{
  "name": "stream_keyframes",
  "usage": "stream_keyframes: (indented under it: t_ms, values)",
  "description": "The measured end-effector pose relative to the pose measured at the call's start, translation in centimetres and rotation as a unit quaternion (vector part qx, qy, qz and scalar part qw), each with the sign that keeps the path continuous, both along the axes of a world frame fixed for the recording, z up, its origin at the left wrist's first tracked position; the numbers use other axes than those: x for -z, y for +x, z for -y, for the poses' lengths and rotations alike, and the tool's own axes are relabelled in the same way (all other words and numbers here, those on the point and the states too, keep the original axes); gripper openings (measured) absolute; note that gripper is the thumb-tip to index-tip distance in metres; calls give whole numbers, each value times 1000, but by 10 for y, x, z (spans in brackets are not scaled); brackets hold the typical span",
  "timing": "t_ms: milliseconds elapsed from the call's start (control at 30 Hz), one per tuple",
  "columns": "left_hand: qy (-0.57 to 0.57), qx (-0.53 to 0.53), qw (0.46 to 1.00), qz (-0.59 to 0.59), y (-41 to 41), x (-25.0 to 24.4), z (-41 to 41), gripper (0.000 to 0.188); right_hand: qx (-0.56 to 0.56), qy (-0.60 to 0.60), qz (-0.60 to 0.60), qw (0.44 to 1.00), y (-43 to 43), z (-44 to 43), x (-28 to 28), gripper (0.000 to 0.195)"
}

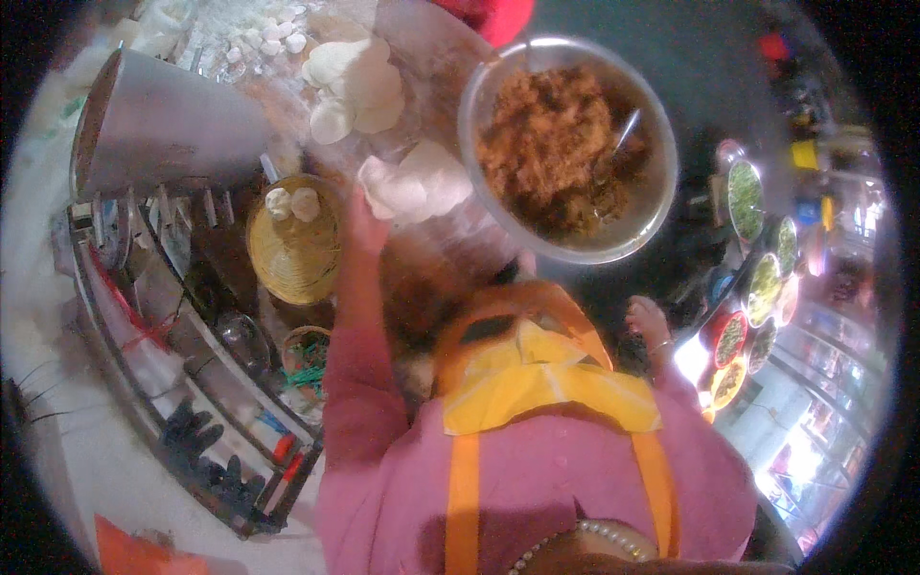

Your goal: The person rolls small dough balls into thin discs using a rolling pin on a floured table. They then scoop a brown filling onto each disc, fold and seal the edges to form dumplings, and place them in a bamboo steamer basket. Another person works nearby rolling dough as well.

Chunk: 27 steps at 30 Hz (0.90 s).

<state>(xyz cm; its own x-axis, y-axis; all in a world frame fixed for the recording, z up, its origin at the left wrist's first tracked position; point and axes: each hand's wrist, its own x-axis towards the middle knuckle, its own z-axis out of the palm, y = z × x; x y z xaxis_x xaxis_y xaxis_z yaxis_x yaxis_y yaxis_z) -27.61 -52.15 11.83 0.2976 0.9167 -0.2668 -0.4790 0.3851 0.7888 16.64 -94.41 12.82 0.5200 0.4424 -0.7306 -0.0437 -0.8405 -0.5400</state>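
My left hand (368, 224) grips the near edge of a thin round dough wrapper (381, 188), which curls up at that side. More wrappers (440, 183) overlap just to its right on the floured worktop (460, 248). To the right of these stands a wide steel bowl (471, 169) of brown minced filling (550, 144), with a metal utensil (627, 129) stuck in it. Off to the right, away from the bowl, is my right hand (647, 320), blurred, its fingers loosely bent and no object visible in it.
Left of my left arm, a round woven tray (291, 262) carries two white buns (292, 204). Flat dough rounds (359, 86) and small dough pieces (269, 37) lie farther back. A rack with black gloves (190, 431) stands at lower left; bowls of chopped greens (762, 287) line the right.
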Motion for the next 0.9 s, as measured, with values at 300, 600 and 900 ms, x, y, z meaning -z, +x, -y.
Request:
stream_keyframes:
  t_ms: [300, 600, 900]
  values:
    - [-72, -49, 996, 16, 12, -66, 63, 39, -17, 232, 76, 970, 51, -120, -136, 31]
    - [-77, -102, 977, 171, 52, -138, 131, 58, -345, 285, 276, 851, 53, -222, -160, 32]
    - [-108, -80, 932, 336, 88, -130, 193, 70, -622, 106, 599, 493, 85, -335, -94, 32]
